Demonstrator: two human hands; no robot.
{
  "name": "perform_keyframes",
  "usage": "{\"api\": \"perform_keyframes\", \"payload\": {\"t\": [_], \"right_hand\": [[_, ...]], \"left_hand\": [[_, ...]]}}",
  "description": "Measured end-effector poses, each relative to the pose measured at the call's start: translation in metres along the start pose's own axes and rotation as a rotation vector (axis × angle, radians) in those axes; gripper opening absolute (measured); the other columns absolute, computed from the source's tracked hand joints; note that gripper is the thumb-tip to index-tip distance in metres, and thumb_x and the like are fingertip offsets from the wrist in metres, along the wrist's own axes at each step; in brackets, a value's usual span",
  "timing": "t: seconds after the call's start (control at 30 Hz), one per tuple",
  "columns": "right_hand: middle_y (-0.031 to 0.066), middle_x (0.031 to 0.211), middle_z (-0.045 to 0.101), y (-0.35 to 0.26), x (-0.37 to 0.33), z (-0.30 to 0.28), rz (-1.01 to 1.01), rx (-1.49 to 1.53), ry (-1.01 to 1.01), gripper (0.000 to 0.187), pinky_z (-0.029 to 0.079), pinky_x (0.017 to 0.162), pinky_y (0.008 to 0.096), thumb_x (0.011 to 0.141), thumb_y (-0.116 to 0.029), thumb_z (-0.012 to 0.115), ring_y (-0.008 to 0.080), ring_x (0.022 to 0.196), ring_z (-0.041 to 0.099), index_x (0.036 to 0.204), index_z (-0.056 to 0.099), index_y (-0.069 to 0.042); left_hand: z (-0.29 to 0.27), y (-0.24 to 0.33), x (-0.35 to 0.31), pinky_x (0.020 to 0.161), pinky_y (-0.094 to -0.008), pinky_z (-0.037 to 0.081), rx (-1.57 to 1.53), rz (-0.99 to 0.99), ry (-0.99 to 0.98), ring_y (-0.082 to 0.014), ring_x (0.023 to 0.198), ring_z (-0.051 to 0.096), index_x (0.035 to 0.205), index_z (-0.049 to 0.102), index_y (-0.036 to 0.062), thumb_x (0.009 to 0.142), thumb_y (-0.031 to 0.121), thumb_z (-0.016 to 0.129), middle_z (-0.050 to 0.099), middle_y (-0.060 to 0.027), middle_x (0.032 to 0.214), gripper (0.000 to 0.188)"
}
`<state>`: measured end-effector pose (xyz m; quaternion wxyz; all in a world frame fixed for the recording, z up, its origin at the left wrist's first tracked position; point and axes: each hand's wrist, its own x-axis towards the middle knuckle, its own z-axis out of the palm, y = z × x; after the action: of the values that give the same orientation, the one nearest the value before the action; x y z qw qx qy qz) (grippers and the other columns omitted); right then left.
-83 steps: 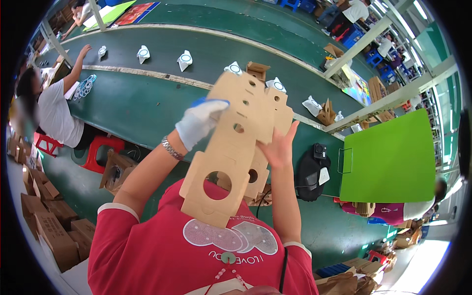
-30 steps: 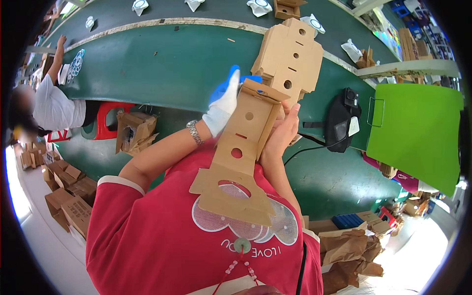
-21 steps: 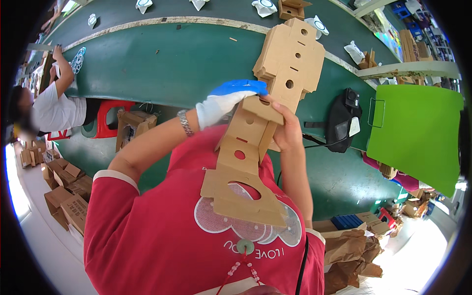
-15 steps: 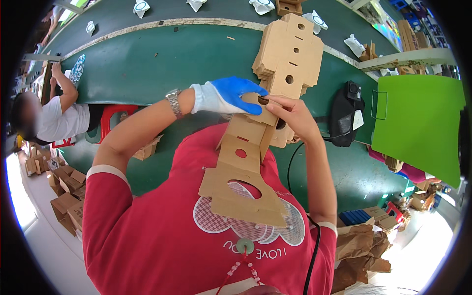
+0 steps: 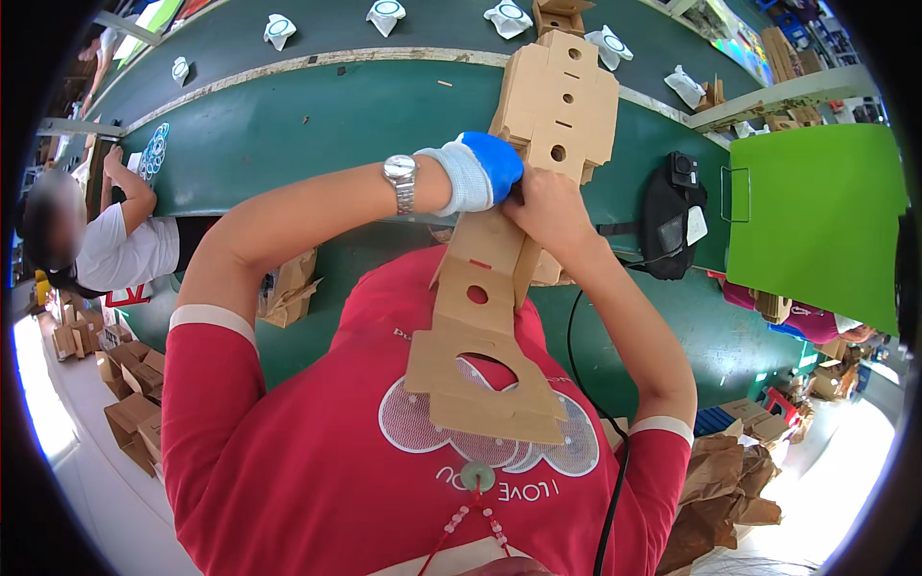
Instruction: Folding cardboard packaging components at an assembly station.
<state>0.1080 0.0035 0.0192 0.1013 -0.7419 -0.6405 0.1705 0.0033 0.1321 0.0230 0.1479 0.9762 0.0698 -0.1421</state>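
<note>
A partly folded brown cardboard box blank (image 5: 473,317) stretches from the table edge toward my chest, its near flap with a large cutout resting over my red shirt. At its far end my left hand (image 5: 488,171), in a blue-coated white glove, is closed on the cardboard. My bare right hand (image 5: 551,213) presses in beside it, fingers curled down on the same end. The two hands touch, and both sets of fingertips are largely hidden. Just beyond them lies a stack of flat cardboard blanks (image 5: 594,120) with round holes and slots.
A black bag (image 5: 669,216) with a small camera lies right of the stack, near a bright green panel (image 5: 816,226). White-wrapped items (image 5: 507,19) stand along the far dark belt (image 5: 331,34). A black cable (image 5: 573,355) hangs by my right arm. Another person (image 5: 125,240) sits at left.
Both hands have curled and turned inward over the blank's far end; the hole there is now covered. My left wrist has moved right and up, and my right elbow has swung outward.
</note>
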Motion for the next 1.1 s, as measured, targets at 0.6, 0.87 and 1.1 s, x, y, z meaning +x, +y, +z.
{"api": "perform_keyframes", "payload": {"t": [0.6, 0.87, 1.1], "right_hand": [[0.0170, 0.103, 0.065, -0.023, -0.011, -0.035, 0.550, 1.253, 0.159, 0.040, 0.057, 0.074, 0.0349, 0.089, -0.023, 0.063, 0.0282, 0.086, 0.070, 0.111, 0.056, 0.009], [0.0141, 0.137, 0.043, -0.013, -0.042, 0.004, 0.131, 1.086, 0.505, 0.102, 0.047, 0.101, 0.0385, 0.068, -0.015, 0.089, 0.0253, 0.127, 0.048, 0.144, 0.024, 0.002], [0.0147, 0.142, 0.040, -0.008, -0.084, 0.024, 0.122, 1.153, 0.270, 0.082, 0.035, 0.111, 0.0400, 0.086, -0.026, 0.075, 0.0247, 0.135, 0.039, 0.147, 0.027, 0.003]], "left_hand": [[0.015, 0.002, -0.046, 0.095, -0.0348, 0.051, -1.488, 0.095, 0.675, -0.0180, 0.115, 0.059, 0.133, 0.051, 0.0055, 0.076, 0.010, 0.083, 0.060, -0.0074, 0.125, 0.066], [0.043, 0.019, -0.024, 0.091, -0.0318, 0.050, -2.030, 0.228, 0.823, -0.0157, 0.102, 0.062, 0.117, 0.062, 0.0040, 0.089, 0.010, 0.062, 0.065, -0.0053, 0.111, 0.028], [0.084, 0.023, -0.040, 0.105, -0.0368, 0.043, -2.099, 0.180, 0.521, -0.0197, 0.123, 0.054, 0.139, 0.046, 0.0050, 0.094, 0.020, 0.060, 0.056, -0.0076, 0.134, 0.050]]}}
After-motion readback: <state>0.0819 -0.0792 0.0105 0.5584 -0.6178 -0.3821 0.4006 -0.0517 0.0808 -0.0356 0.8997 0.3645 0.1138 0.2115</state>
